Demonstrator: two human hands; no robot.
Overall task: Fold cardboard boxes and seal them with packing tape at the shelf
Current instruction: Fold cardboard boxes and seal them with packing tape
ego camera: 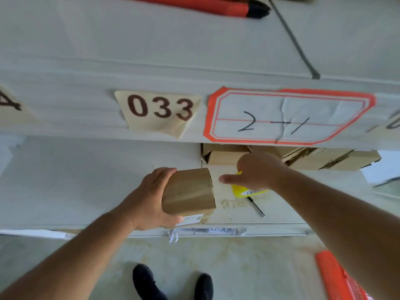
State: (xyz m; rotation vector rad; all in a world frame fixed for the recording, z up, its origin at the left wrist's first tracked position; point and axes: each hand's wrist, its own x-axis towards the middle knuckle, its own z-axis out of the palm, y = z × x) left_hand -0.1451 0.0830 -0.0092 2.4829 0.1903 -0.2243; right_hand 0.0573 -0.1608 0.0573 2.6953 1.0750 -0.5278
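Note:
A small brown cardboard box (188,191), taped over, sits on the white shelf (86,187) near its front edge. My left hand (149,198) grips the box from its left side, fingers over the top and thumb under the near edge. My right hand (254,172) reaches past the box to its right and closes over a yellow tape dispenser (244,191) lying on the shelf; most of the dispenser is hidden under the hand. A white label (191,219) sticks out at the box's near edge.
Several folded cardboard boxes (303,158) lie at the back of the shelf under the upper board. A thin dark pen (256,206) lies by the dispenser. Labels "033" (160,109) and "2-1" (281,118) hang on the shelf front. An orange object (337,278) lies on the floor at right.

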